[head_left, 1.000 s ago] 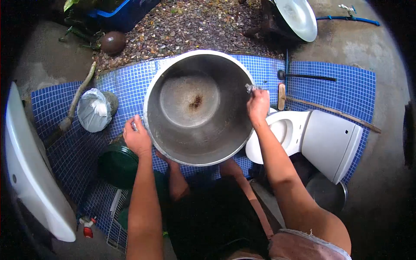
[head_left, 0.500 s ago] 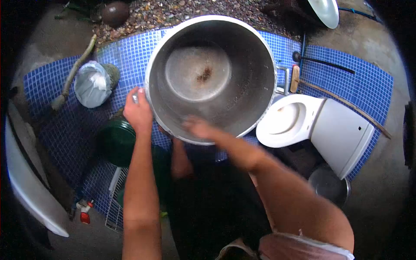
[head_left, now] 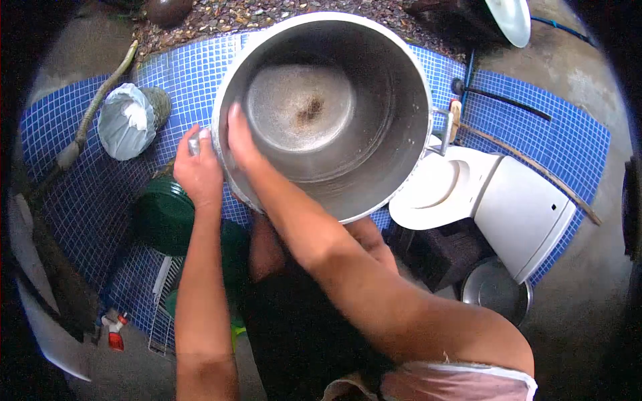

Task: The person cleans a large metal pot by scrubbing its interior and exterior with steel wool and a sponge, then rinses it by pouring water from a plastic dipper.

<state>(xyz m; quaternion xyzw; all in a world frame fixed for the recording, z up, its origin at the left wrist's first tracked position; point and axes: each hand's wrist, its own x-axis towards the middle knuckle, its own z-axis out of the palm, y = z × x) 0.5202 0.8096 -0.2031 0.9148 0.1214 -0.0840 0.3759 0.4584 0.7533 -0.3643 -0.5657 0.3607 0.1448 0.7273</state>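
Big aluminium-looking pot, upper ctr of frame, is prob stiff n heavyish, best held by its side handles, w/ L hand curled round one n R hand flat-fingered inside, wall contact unclear.

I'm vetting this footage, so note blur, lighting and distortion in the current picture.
Head view: the right hand, inside the pot, looks motion-blurred, the left hand somewhat sharper; head view: the pot's upper inner wall lies in shadow, its bottom brighter; head view: rows of blue tiles look bowed and the corners fall to black, likely lens effects.
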